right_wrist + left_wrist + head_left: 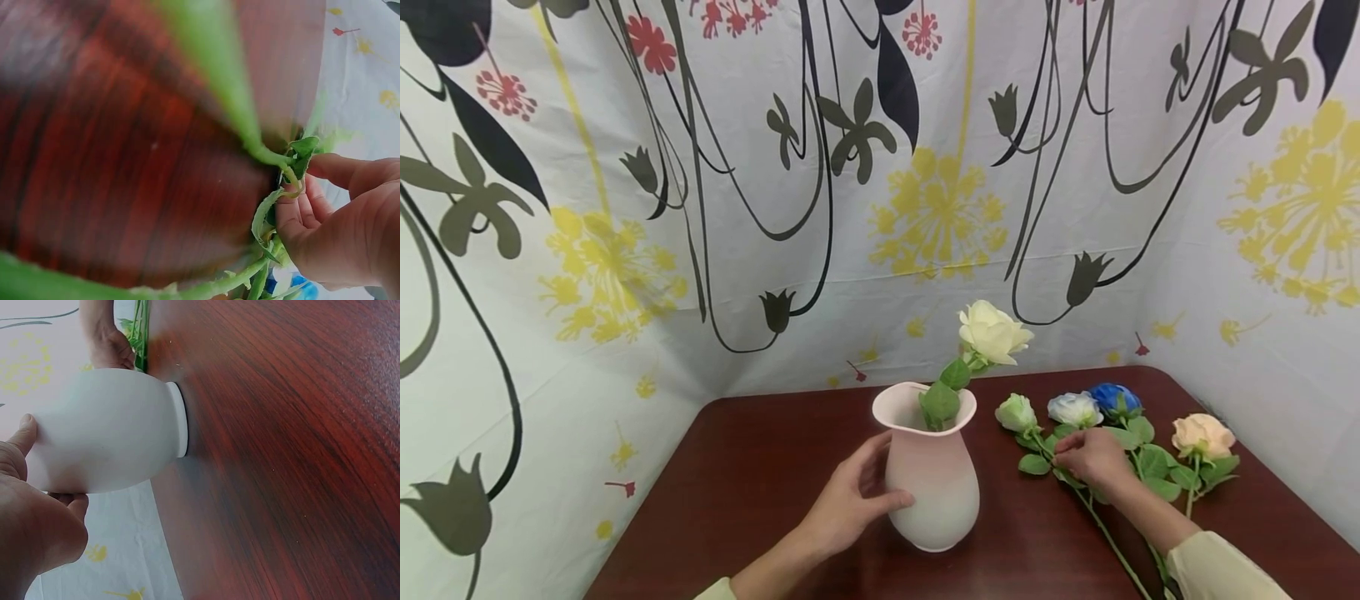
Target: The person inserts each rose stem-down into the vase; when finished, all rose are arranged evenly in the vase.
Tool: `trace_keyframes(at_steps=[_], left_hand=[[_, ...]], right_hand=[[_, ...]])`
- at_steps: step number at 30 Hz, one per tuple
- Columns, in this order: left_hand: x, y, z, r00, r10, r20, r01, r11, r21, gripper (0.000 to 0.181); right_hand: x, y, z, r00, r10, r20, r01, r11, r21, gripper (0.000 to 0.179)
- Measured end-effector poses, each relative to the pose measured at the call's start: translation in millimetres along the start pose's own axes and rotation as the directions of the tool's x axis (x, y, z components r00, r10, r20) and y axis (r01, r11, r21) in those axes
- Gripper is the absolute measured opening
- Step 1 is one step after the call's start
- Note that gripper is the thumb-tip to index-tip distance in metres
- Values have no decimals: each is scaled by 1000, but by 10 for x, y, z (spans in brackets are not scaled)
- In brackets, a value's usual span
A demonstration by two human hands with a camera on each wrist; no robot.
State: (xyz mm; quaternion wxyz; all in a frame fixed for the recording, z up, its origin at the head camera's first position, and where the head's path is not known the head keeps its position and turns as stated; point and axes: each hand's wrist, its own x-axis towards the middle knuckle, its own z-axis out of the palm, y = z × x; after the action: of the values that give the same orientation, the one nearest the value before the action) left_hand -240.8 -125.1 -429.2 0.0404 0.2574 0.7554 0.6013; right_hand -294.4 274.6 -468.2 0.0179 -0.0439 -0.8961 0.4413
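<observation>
My left hand (853, 500) grips the side of a pale pink and white vase (934, 492), thumb in front and fingers behind. The vase stands upright on the table, its foot on the wood in the left wrist view. One cream-white rose (992, 333) leans out of its wavy mouth to the right. To the right of the vase, my right hand (1093, 458) pinches the green stem (250, 134) of a pale green rose (1017, 413) between thumb and fingers. Leaves (303, 147) lie right at those fingertips.
Beside the right hand lie a pale blue rose (1075, 409), a deep blue rose (1115, 398) and a peach rose (1202, 437), stems toward the front. All rest on a dark red wooden table (760, 467). A flower-printed cloth (850, 233) hangs behind and at both sides.
</observation>
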Motion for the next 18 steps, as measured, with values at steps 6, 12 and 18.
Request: trace_keyframes(at_steps=[6, 12, 18], left_hand=[[-2, 0, -1, 1000, -3, -1, 3, 1000, 3, 76], [-1, 3, -2, 1000, -5, -2, 5, 1000, 9, 76], [1, 3, -1, 1000, -4, -3, 4, 1000, 10, 76]], right_hand=[[13, -11, -11, 998, 50, 49, -54, 994, 91, 18], [-4, -72, -60, 991, 89, 100, -107, 976, 192, 23], [-17, -145, -141, 989, 78, 125, -107, 964, 242, 27]])
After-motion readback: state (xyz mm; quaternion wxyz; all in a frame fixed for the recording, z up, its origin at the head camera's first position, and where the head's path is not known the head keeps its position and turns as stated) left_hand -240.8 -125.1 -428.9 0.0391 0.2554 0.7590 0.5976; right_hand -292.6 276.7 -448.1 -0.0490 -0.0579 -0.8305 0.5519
